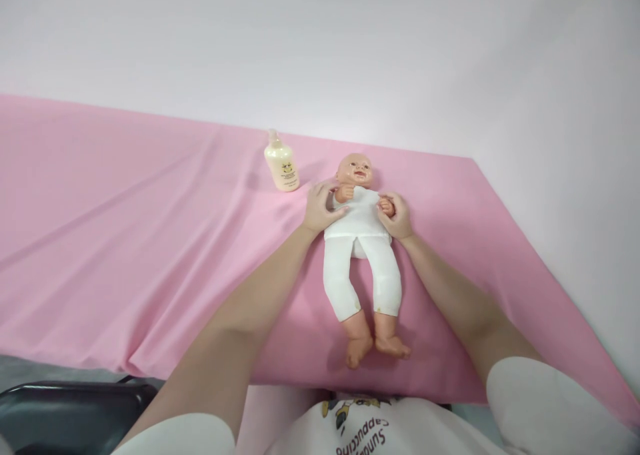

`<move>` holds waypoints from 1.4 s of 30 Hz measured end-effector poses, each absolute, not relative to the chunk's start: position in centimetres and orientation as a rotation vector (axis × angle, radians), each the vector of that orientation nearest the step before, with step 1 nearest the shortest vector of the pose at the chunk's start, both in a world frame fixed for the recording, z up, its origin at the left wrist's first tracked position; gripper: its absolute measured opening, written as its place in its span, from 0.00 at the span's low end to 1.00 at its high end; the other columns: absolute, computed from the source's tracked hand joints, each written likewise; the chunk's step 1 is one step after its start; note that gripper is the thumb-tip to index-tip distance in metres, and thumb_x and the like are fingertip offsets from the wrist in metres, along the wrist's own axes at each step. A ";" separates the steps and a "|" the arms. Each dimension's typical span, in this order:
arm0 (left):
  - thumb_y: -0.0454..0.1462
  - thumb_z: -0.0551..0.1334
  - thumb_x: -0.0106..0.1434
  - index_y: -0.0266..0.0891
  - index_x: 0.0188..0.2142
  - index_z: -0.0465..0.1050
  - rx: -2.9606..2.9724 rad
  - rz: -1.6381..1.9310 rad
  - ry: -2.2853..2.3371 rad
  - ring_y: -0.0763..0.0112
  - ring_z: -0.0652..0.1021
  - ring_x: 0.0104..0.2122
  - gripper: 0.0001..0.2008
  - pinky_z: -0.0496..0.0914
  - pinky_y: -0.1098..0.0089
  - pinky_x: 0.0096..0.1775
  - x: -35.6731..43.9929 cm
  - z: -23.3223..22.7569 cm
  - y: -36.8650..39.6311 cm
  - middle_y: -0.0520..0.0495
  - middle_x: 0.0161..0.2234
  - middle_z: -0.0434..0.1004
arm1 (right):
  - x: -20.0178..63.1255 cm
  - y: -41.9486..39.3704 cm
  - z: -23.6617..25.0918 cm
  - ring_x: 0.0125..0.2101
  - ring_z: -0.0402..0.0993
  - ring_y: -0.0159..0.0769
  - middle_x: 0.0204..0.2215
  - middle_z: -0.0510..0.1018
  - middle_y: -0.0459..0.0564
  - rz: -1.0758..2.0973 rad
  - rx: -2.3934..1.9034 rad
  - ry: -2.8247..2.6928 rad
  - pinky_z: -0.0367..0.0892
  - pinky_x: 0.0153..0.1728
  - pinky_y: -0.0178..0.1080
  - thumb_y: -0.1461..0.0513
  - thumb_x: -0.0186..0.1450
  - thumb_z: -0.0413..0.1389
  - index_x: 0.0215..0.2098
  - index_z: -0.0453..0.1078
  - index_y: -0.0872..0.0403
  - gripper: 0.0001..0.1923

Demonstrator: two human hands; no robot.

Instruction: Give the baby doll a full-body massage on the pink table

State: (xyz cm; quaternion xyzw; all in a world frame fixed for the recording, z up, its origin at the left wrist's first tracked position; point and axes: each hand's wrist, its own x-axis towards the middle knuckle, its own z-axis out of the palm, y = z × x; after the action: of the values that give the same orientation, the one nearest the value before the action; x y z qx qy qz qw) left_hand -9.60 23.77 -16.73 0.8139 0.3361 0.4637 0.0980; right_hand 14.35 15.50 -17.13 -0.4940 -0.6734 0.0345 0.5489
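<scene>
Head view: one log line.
left hand: touching doll | right hand: touching doll | doll: face-up on pink cloth | pump bottle: near left hand

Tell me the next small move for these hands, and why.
Perhaps firm the hold gently around the doll: the left hand and right hand already flank its upper body, while the pump bottle stands apart.

From here I see a white T-shirt (425,428) with loose short sleeves (540,401), a yellow-and-dark cartoon print (342,416) and brownish-red lettering (363,437), "Cappuccino" included.

Left fingers (340,213), right fingers (385,219) holding doll (361,220); pump bottle (283,168) nearby.
</scene>
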 end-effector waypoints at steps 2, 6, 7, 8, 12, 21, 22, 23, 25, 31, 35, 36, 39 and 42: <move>0.48 0.71 0.54 0.43 0.43 0.70 2.446 1.316 1.021 0.52 0.75 0.47 0.21 0.68 0.53 0.53 -9.6 -16.5 23.6 0.42 0.43 0.77 | 14.3 15.5 -17.1 0.45 0.78 0.48 0.43 0.81 0.53 0.103 -1.156 -1.601 0.73 0.53 0.53 0.54 0.63 0.58 0.47 0.71 0.49 0.16; 0.47 0.70 0.55 0.44 0.36 0.67 2.448 1.308 1.016 0.54 0.75 0.43 0.16 0.69 0.52 0.50 -9.6 -16.7 23.7 0.44 0.37 0.75 | 14.4 15.6 -17.4 0.44 0.78 0.48 0.42 0.81 0.53 0.109 -1.171 -1.610 0.73 0.53 0.52 0.53 0.63 0.58 0.48 0.71 0.48 0.16; 0.47 0.70 0.56 0.44 0.37 0.68 2.436 1.314 1.017 0.54 0.75 0.42 0.16 0.69 0.52 0.50 -9.6 -16.8 23.8 0.44 0.37 0.75 | 14.4 15.7 -17.5 0.45 0.78 0.49 0.43 0.81 0.53 0.110 -1.182 -1.613 0.72 0.54 0.53 0.53 0.63 0.58 0.49 0.70 0.48 0.17; 0.47 0.69 0.57 0.44 0.38 0.68 2.419 1.325 1.027 0.54 0.75 0.42 0.16 0.69 0.51 0.51 -9.6 -17.1 24.0 0.44 0.38 0.75 | 14.5 15.9 -17.7 0.47 0.77 0.49 0.44 0.80 0.54 0.109 -1.191 -1.609 0.71 0.56 0.55 0.52 0.64 0.58 0.51 0.70 0.48 0.19; 0.50 0.63 0.63 0.40 0.53 0.68 2.300 1.435 1.125 0.49 0.74 0.53 0.23 0.67 0.47 0.58 -9.3 -18.2 24.8 0.36 0.51 0.75 | 14.8 16.8 -18.4 0.58 0.70 0.50 0.59 0.71 0.60 0.090 -1.218 -1.516 0.64 0.64 0.58 0.49 0.67 0.56 0.67 0.55 0.48 0.33; 0.48 0.56 0.68 0.40 0.72 0.50 2.055 1.300 1.296 0.41 0.52 0.73 0.36 0.48 0.35 0.69 -9.7 -20.9 27.2 0.31 0.73 0.50 | 15.7 18.3 -19.2 0.75 0.38 0.52 0.74 0.44 0.64 0.116 -1.381 -1.455 0.45 0.72 0.64 0.50 0.73 0.45 0.74 0.35 0.54 0.39; 0.48 0.56 0.68 0.41 0.71 0.52 2.045 1.273 1.304 0.41 0.51 0.74 0.35 0.47 0.34 0.69 -9.8 -21.0 27.3 0.32 0.74 0.50 | 15.8 18.3 -19.3 0.75 0.38 0.52 0.74 0.45 0.64 0.136 -1.407 -1.459 0.45 0.72 0.64 0.50 0.73 0.45 0.74 0.37 0.54 0.38; 0.47 0.56 0.68 0.42 0.71 0.54 2.034 1.252 1.308 0.41 0.50 0.74 0.34 0.46 0.34 0.69 -9.9 -21.1 27.3 0.33 0.74 0.50 | 16.0 18.3 -19.4 0.75 0.40 0.52 0.74 0.47 0.63 0.160 -1.423 -1.471 0.45 0.72 0.64 0.50 0.73 0.45 0.74 0.39 0.54 0.37; 0.47 0.57 0.68 0.43 0.69 0.58 2.010 1.228 1.304 0.42 0.52 0.74 0.33 0.47 0.36 0.70 -10.0 -21.1 27.4 0.35 0.73 0.52 | 16.3 18.4 -19.7 0.73 0.49 0.53 0.72 0.54 0.62 0.208 -1.429 -1.504 0.49 0.71 0.65 0.51 0.74 0.44 0.73 0.43 0.52 0.34; 0.46 0.59 0.65 0.45 0.66 0.64 1.995 1.199 1.273 0.41 0.64 0.69 0.30 0.53 0.35 0.68 -10.6 -21.3 28.1 0.36 0.68 0.64 | 17.4 19.1 -20.9 0.65 0.63 0.58 0.63 0.68 0.61 0.235 -1.424 -1.478 0.56 0.68 0.66 0.47 0.73 0.48 0.71 0.51 0.50 0.33; 0.45 0.59 0.63 0.43 0.65 0.67 2.000 1.182 1.330 0.38 0.72 0.63 0.30 0.57 0.33 0.66 -10.6 -21.3 28.3 0.33 0.58 0.76 | 18.0 19.4 -21.4 0.54 0.74 0.57 0.49 0.78 0.58 0.197 -1.560 -1.442 0.64 0.61 0.67 0.47 0.71 0.51 0.59 0.65 0.49 0.23; 0.45 0.59 0.63 0.41 0.65 0.67 2.000 1.166 1.358 0.37 0.73 0.62 0.31 0.58 0.32 0.65 -10.5 -21.3 28.3 0.31 0.56 0.77 | 18.0 19.4 -21.4 0.51 0.76 0.56 0.45 0.79 0.57 0.187 -1.604 -1.423 0.66 0.59 0.68 0.47 0.71 0.52 0.54 0.68 0.50 0.20; 0.45 0.60 0.63 0.41 0.65 0.66 1.997 1.159 1.385 0.36 0.75 0.59 0.32 0.61 0.31 0.62 -10.6 -21.3 28.2 0.30 0.55 0.77 | 17.8 19.1 -20.9 0.45 0.78 0.57 0.39 0.80 0.56 0.196 -1.724 -1.376 0.69 0.54 0.67 0.50 0.69 0.54 0.46 0.70 0.51 0.15; 0.46 0.61 0.65 0.43 0.67 0.61 2.025 1.257 1.256 0.42 0.75 0.59 0.33 0.66 0.37 0.61 -10.8 -21.3 27.9 0.32 0.58 0.74 | 17.3 18.7 -20.2 0.47 0.78 0.55 0.43 0.80 0.58 0.263 -1.736 -1.329 0.71 0.54 0.64 0.53 0.69 0.54 0.50 0.69 0.51 0.16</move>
State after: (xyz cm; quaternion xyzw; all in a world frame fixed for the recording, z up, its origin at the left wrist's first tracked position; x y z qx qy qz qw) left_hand -10.85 27.93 -21.30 0.7329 0.4547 0.4550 0.2216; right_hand 17.31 18.69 -20.24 -0.7029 -0.5381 0.1064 0.4529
